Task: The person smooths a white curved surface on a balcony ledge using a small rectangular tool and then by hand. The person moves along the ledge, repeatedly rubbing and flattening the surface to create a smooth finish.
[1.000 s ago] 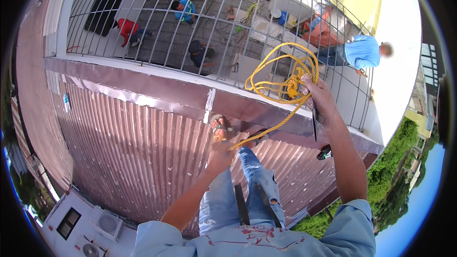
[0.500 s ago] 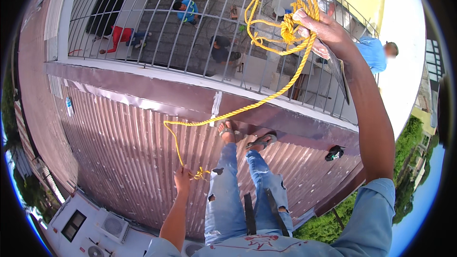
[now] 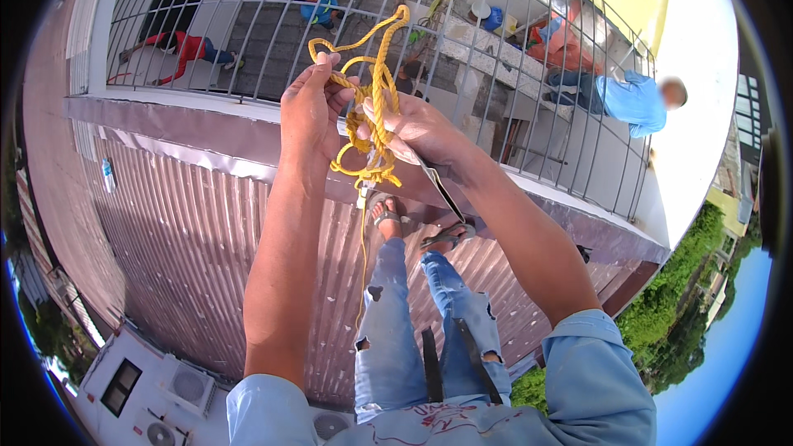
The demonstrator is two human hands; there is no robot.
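A yellow twisted rope, looped and knotted into a loose bundle, hangs between my hands in front of the grey railing. On its left side, my left hand is closed, pinching a strand between the fingers. My right hand grips the bundle from the right. A thin flat piece with a dark edge sticks out below my right palm; what it is I cannot make out. From the bundle one yellow strand drops past my sandalled feet along the roof.
I stand on a brown corrugated roof against a metal flashing. Beyond the grey bars, several people are on a lower level, and a person in a blue shirt is at the right. A bottle lies at the roof's left.
My left hand has risen from low by my legs to the rope bundle. My right hand has come down and left with the rope, bringing both hands together.
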